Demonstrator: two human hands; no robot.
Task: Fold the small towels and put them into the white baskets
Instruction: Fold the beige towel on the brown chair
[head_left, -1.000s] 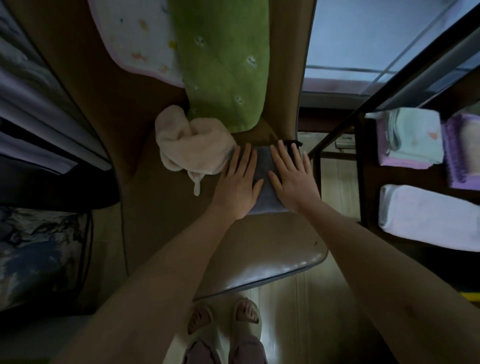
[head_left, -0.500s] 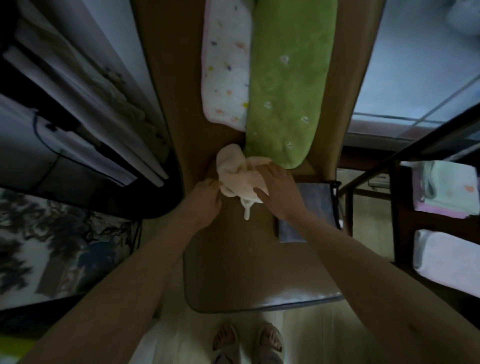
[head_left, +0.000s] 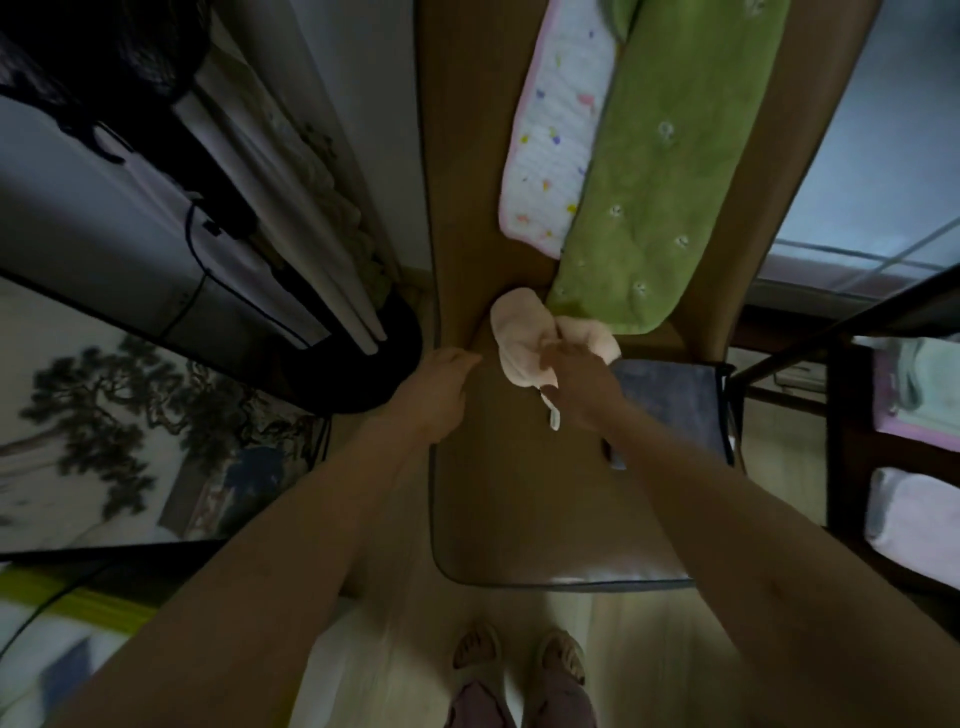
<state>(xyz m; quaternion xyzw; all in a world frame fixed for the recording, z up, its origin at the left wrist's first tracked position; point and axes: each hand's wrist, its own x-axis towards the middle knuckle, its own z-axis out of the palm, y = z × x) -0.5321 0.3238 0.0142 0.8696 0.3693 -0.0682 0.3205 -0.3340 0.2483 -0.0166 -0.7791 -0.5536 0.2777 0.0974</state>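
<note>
Both hands have left the folded grey towel (head_left: 675, 402), which they were pressing flat a second ago, and we now see them at the crumpled cream towel (head_left: 524, 340) further up the bench. Our view has also swung left since then, so the dark hanging clothes (head_left: 171, 171) fill more of the left side.

We look down on a long brown padded bench (head_left: 519, 493) that runs away from us. Its near end is rounded, and the person's sandalled feet (head_left: 519, 660) stand on the pale floor just below it.

We see the right hand (head_left: 576, 384) on the cream towel, fingers curled and gripping the cloth. A narrow strip of the towel hangs out beneath the palm. The left hand (head_left: 439, 387) sits at the left edge of the bench, just beside the towel, fingers loosely curled; we cannot tell whether it touches the cloth.

The grey towel lies flat against the right edge of the bench, partly hidden by the right forearm. Towards the far end, a green towel (head_left: 670, 171) with small white flowers lies lengthwise, its near end touching the cream towel. A white towel (head_left: 556, 140) with coloured dots lies along its left side.

Off the bench to the right, a dark rack (head_left: 841, 415) holds folded pastel towels (head_left: 919, 395) and a white one (head_left: 914, 525).
</note>
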